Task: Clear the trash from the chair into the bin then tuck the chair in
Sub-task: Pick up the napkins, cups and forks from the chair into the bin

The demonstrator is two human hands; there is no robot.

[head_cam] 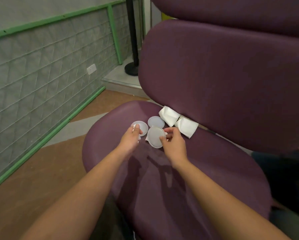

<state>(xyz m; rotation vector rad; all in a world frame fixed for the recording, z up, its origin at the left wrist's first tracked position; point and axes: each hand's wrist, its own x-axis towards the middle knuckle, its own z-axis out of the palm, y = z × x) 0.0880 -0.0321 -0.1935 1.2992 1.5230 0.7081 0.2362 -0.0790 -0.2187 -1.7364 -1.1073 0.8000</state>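
We find the task at an early stage: all visible trash is on the purple chair (205, 170) or just being lifted from it, and none has reached a bin, which does not appear in this view. Our left hand (129, 141) has its fingers curled round the near edge of a translucent plastic lid (141, 127), pinching it; something small and white also shows under this hand, but we cannot tell what it is. Our right hand (173, 144) pinches a second lid (154, 137) between thumb and fingers, the disc tilted up off the seat. A third lid (155, 122) lies flat on the seat at 12 o'clock from the second, touched by neither hand. Two folded white napkins (178, 122) lie at 2 o'clock from the hands, against the gap where seat meets backrest, just beside one another. In our judgement the collection is partly begun: two lids are in hand, one lid and both napkins remain to be gathered, then everything must be carried to the bin. The chair has not yet been tucked in; no worktop is visible to receive it.
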